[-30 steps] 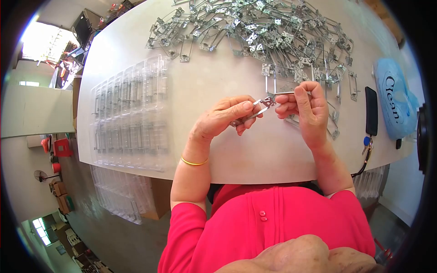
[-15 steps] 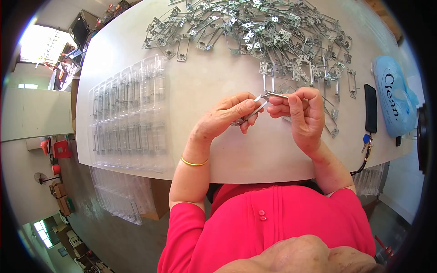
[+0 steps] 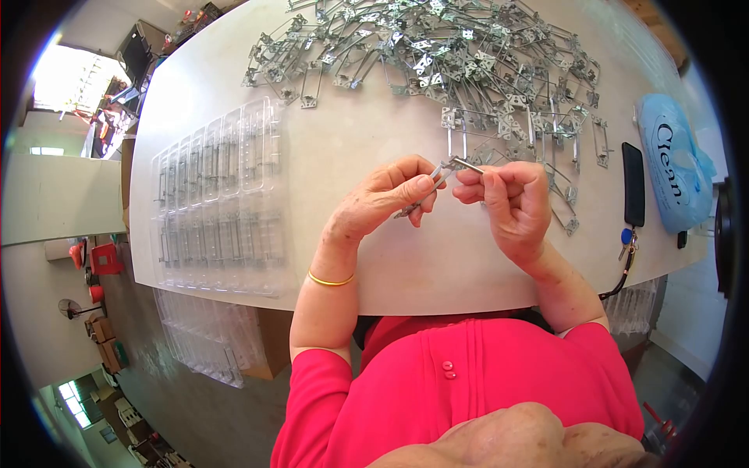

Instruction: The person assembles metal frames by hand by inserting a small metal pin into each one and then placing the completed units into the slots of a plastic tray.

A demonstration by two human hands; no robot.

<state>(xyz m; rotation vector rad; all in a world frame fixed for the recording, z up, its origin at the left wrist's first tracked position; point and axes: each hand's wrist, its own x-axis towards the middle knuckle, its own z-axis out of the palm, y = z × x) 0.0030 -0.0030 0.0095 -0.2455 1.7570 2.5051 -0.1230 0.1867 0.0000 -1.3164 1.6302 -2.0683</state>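
My left hand (image 3: 384, 196) is closed around a metal bracket with rods (image 3: 439, 175), thumb pressed along its side, its lower end poking out below the palm. In my right hand (image 3: 515, 204), thumb and fingertips pinch the free end of a thin metal rod (image 3: 470, 165). That rod meets the upper end of the bracket between my hands, at an angle to it. Both hands are held over the near half of the table. Beyond them lies a large heap of similar metal brackets (image 3: 437, 62), some strays reaching close to my right hand.
Clear plastic trays (image 3: 269, 195) with brackets in their slots lie on the table (image 3: 335, 125) at left. To the right are a black phone (image 3: 634, 187) with keys on a strap and a blue plastic package (image 3: 675, 168). More clear trays (image 3: 207, 335) sit below the table edge.
The rod in my right hand has swung so its outer end points more downward, and my right hand has dropped slightly and shifted left. The left hand keeps its hold.
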